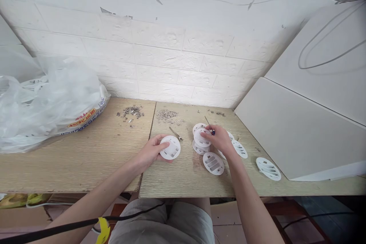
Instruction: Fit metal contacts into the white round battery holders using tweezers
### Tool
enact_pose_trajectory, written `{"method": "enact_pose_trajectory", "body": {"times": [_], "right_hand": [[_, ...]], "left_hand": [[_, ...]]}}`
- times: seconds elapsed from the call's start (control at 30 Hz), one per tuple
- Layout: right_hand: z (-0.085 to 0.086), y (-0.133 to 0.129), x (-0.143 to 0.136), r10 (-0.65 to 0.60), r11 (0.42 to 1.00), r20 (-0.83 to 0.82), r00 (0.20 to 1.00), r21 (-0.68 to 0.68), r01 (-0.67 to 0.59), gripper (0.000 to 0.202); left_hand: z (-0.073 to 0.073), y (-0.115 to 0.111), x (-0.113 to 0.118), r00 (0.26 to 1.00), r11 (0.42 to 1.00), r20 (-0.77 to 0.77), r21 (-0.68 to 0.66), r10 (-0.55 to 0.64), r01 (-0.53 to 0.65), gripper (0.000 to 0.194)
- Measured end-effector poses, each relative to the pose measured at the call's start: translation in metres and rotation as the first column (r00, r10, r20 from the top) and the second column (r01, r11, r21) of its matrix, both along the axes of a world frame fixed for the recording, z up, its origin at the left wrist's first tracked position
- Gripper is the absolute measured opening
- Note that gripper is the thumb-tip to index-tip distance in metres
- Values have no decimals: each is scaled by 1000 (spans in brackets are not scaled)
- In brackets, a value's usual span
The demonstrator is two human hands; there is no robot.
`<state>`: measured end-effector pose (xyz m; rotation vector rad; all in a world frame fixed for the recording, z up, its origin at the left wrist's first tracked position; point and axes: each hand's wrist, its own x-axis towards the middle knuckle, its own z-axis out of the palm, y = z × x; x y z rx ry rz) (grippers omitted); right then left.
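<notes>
My left hand (154, 149) grips a round white plastic piece (170, 148), its thumb on top and its fingers beneath. To the right, my right hand (219, 139) has its thumb and fingers closed on another white disc (202, 137) over a small pile of discs. A thin dark tool (208, 123) with a blue end also sticks up from that hand. In front of the pile lies a slotted white disc (213, 163). More slotted discs (239, 149) are partly hidden behind my right hand and wrist.
Small metal parts lie in two heaps, one at the left (133, 112) and one near the middle (167, 116). A metal tool (175, 134) rests between my hands. A plastic bag (54, 103) bulges at left; a white panel (311, 133) stands at right, near another disc (268, 169).
</notes>
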<state>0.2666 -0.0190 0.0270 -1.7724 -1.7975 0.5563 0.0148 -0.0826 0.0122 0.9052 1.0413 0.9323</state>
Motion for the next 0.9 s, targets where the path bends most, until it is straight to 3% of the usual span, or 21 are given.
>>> {"method": "enact_pose_trajectory", "body": {"times": [0.17,0.27,0.33,0.43,0.53,0.63,0.73,0.83,0.9], "right_hand": [[16,-9,-16,18,999,-237,971,45,-7,25],[24,-23,-40,119,993,-423,898,51,-108,30],[26,-32,-60,215,975,-444,870,49,-216,27],[25,-45,-82,307,951,-343,888,77,-299,22],[27,-52,-86,350,936,-288,891,140,-323,29],[28,-51,-68,286,952,-205,936,176,-252,34],[22,-46,-43,160,975,38,986,148,-164,34],[10,-41,-23,127,990,234,964,37,-139,33],[3,-39,-16,149,988,273,950,-14,-151,31]], "left_hand": [[6,-2,3,992,1000,122,-5,28,-28,46],[11,-3,7,970,1000,244,13,-13,10,50],[14,-4,12,948,998,313,42,-62,52,50],[13,-5,19,935,997,348,50,-69,55,48],[10,-4,22,954,993,279,3,114,-119,42],[10,-3,19,950,970,196,-39,242,-239,36],[18,-2,5,951,958,124,4,285,-288,33],[27,-5,-22,967,967,-88,104,241,-231,40],[30,-9,-44,919,958,-308,216,248,-186,44]]}}
